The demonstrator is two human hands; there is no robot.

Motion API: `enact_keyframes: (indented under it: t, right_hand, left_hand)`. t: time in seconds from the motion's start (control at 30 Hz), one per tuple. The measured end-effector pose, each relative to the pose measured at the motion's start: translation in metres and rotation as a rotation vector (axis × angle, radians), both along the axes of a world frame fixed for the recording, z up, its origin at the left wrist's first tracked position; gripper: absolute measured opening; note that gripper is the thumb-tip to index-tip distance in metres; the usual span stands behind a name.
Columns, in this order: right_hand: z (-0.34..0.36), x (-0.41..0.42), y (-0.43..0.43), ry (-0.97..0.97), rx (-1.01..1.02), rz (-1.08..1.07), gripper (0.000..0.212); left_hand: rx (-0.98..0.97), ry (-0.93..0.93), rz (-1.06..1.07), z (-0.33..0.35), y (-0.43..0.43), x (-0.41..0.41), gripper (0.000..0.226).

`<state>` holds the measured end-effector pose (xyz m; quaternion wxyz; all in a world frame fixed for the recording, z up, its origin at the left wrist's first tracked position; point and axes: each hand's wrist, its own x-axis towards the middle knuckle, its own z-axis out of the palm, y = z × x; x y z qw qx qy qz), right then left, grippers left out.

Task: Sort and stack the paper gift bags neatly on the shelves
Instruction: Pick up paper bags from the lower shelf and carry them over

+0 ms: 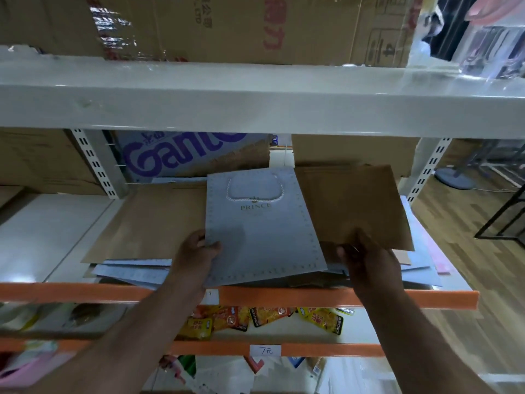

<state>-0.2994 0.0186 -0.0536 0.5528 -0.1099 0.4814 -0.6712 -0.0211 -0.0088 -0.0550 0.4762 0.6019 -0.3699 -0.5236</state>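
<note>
A grey metal shelf unit with an orange front rail (341,297) fills the view, cardboard boxes (193,155) stacked at the back and bright snack packets (267,317) on the tier below. The paper gift bags lie flat on the middle shelf in a loose, overlapping heap directly ahead of both hands. On top sits a pale blue bag (261,231) printed PRINCE. Its long axis runs away from the person, with the white rope handle at the far end and the bottom edge nearest, reaching the rail and skewed a little to the right. The left hand (196,248) grips this bag at its near left edge, thumb on top and fingers curled under. Just to the right, a brown kraft bag (349,206) lies partly tucked beneath the blue one and angled off square; the right hand (366,257) pinches its near edge. A wider brown bag (150,223) lies flat to the left, with more blue bags (133,271) fanned out under it, and pink bags (437,257) poke out at the far right. Each hand is nearest its own bag, so separating blue from brown looks like the step in hand, probably by sliding the two apart sideways along the shelf.
</note>
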Motion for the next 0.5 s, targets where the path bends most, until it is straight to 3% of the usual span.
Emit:
enact_keyframes:
  t: [0.03,0.1,0.17,0.33,0.5]
  right_hand:
    - [-0.004,0.001,-0.002,-0.150,-0.093,0.008,0.034]
    - [-0.003,0.017,-0.004,-0.043,-0.099,-0.050,0.025]
    - [0.001,0.035,-0.008,-0.091,-0.060,-0.033,0.012]
    - [0.012,0.101,-0.008,-0.040,-0.086,0.104,0.010]
    - [0.017,0.188,-0.001,-0.071,-0.131,0.188,0.023]
  left_hand:
    - [-0.006,0.014,0.021,0.001,0.003,0.006,0.020]
    - [-0.012,0.047,0.044,0.003,0.010,0.020,0.022]
    - [-0.024,0.093,0.076,0.005,0.018,0.036,0.024]
    - [-0.064,0.163,0.196,0.018,0.049,0.092,0.027]
    - [-0.052,0.121,0.288,0.019,0.083,0.179,0.022]
